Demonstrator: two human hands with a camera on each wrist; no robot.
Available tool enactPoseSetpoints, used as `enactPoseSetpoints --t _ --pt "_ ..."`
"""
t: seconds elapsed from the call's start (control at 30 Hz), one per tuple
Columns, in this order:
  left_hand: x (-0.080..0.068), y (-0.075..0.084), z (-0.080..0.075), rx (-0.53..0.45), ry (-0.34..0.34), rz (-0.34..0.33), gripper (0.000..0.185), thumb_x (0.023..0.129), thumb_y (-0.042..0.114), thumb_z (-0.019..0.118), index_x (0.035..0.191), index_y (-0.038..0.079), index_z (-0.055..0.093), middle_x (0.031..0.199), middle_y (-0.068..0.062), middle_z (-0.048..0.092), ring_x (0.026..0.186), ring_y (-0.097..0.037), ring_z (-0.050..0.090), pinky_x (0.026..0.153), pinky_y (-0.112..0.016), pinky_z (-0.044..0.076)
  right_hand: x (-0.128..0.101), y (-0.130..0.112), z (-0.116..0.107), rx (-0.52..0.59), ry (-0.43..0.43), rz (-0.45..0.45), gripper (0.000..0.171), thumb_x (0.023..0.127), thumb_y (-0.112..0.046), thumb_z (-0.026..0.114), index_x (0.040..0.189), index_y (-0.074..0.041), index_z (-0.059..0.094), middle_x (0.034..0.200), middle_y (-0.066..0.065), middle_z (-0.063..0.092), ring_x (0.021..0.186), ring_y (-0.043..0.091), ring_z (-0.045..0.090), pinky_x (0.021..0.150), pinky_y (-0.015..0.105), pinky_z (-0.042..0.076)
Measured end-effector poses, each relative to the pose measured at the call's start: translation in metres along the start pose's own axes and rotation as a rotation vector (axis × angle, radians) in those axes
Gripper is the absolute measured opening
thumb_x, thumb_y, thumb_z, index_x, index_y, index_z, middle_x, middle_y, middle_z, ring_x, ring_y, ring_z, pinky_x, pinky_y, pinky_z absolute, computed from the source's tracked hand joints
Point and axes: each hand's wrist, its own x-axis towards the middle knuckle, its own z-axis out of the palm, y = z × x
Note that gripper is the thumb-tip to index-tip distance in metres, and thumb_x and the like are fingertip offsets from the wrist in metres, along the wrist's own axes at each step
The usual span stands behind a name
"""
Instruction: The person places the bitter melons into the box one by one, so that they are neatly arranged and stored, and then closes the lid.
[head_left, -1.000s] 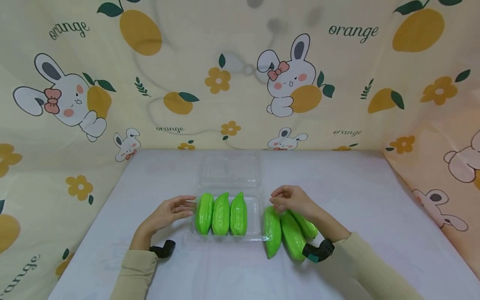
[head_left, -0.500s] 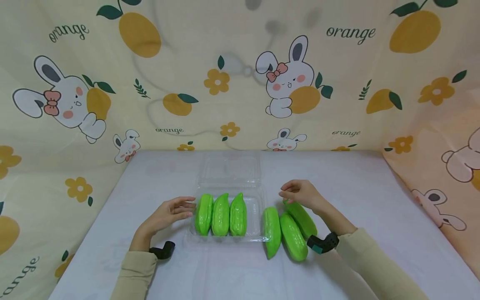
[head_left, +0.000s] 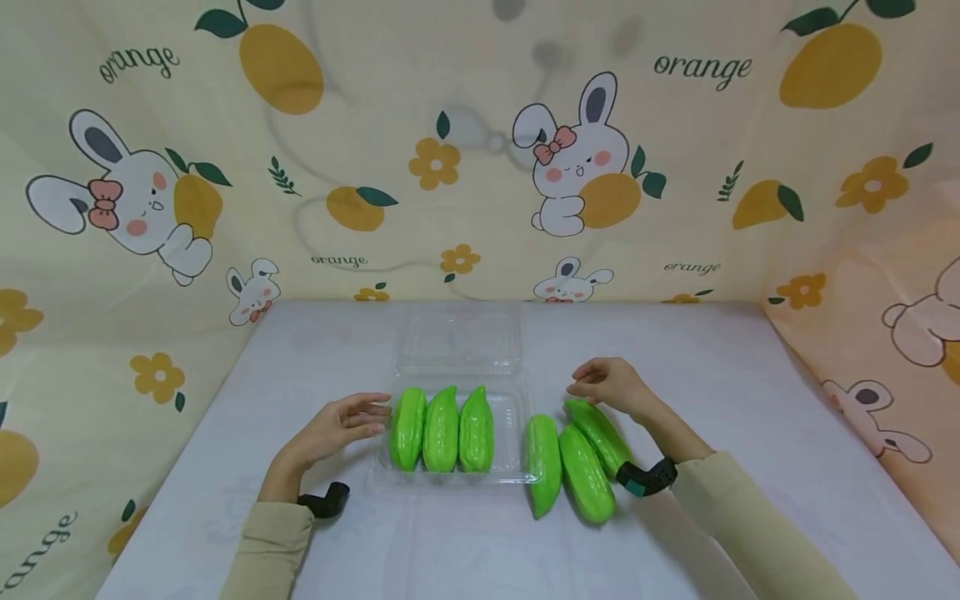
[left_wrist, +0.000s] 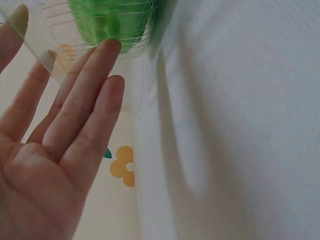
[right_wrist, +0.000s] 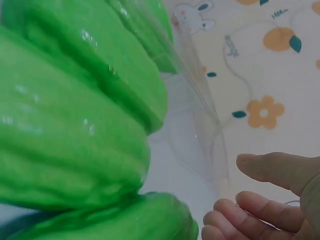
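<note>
Gourds: 3 green ones (head_left: 442, 429) lie side by side in the clear tray (head_left: 517, 433) at centre frame in the head view, filling its left and middle; the right strip of the tray is bare. The lid (head_left: 460, 337) is hinged open and lies flat behind the tray, toward the backdrop.

3 more gourds on the table (head_left: 712, 367), just right of the tray, packed together and touching. Left one (head_left: 543, 462) lies along the tray's right wall, the middle one (head_left: 586, 473) beside it, the right one (head_left: 602, 427) angled with its tip pointing up-left.

Right hand (head_left: 611, 386): right of centre, above the tip of the right gourd. Fingers loosely curled, thumb apart, grasping nothing; the right wrist view shows fingertips (right_wrist: 235, 210) free of the green surface, with the gourds filling the left of that frame. Whether a finger brushes the tip in the head view, cannot tell.

Left hand (head_left: 333, 427): left of centre, palm turned toward the tray, fingers straight and relaxed, released. In the left wrist view the fingertips (left_wrist: 111, 47) lie against the tray's ribbed clear wall (left_wrist: 130, 30) at upper left of the frame, green showing through it.

Both forearms in beige sleeves, a black wrist mount on each. Table is white. The backdrop (head_left: 150, 192) is cream cloth printed with rabbits, oranges and flowers, on 3 sides.
</note>
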Motion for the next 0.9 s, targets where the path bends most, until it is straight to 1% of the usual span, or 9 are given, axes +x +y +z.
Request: enactPoseSetpoints --t 0.1,0.2,0.43,0.67,0.77,0.9 --pt "0.000 0.000 0.000 0.000 0.000 0.001 0.058 0.094 0.022 0.063 0.141 -0.003 0.042 0.137 -0.030 0.053 0.124 -0.043 0.056 0.097 -0.032 0.055 0.001 0.002 0.000 -0.008 0.008 0.005 0.034 0.088 -0.017 0.069 0.109 0.009 0.062 0.097 0.019 0.070 0.078 0.013 0.064 0.076 0.038 0.060" --pt "-0.001 -0.001 0.000 -0.003 0.000 0.002 0.057 0.094 0.021 0.063 0.141 -0.003 0.042 0.137 -0.030 0.053 0.125 -0.043 0.056 0.096 -0.032 0.055 0.002 0.005 0.000 -0.023 0.008 0.018 0.034 0.087 -0.017 0.070 0.108 0.008 0.063 0.097 0.019 0.070 0.077 0.014 0.064 0.076 0.038 0.059" --pt "0.000 -0.001 0.000 -0.004 0.001 0.004 0.057 0.094 0.022 0.063 0.141 -0.003 0.042 0.137 -0.029 0.053 0.125 -0.043 0.056 0.096 -0.033 0.055 0.004 0.013 0.001 -0.048 -0.022 0.058 0.037 0.086 -0.021 0.072 0.109 0.007 0.063 0.099 0.018 0.069 0.080 0.014 0.062 0.072 0.028 0.057" --pt "0.000 -0.002 0.000 0.005 0.004 -0.002 0.057 0.094 0.022 0.063 0.141 -0.003 0.042 0.136 -0.029 0.054 0.124 -0.042 0.057 0.096 -0.033 0.055 0.004 0.018 0.005 -0.101 -0.054 0.048 0.037 0.086 -0.024 0.073 0.106 0.006 0.064 0.097 0.017 0.068 0.085 0.018 0.060 0.069 0.025 0.051" --pt "0.000 -0.002 0.000 0.008 0.005 0.001 0.057 0.094 0.022 0.063 0.141 -0.003 0.042 0.136 -0.029 0.054 0.123 -0.042 0.057 0.096 -0.033 0.055 0.003 0.018 0.006 -0.122 -0.056 0.038 0.036 0.085 -0.023 0.073 0.106 0.006 0.065 0.099 0.018 0.068 0.089 0.021 0.060 0.073 0.027 0.049" --pt "0.000 -0.002 0.000 0.007 0.005 0.007 0.057 0.094 0.022 0.063 0.141 -0.003 0.042 0.136 -0.029 0.054 0.123 -0.043 0.057 0.095 -0.032 0.055 0.001 0.018 0.007 -0.142 -0.060 0.038 0.037 0.084 -0.022 0.074 0.106 0.006 0.065 0.101 0.020 0.068 0.094 0.025 0.061 0.079 0.033 0.051"
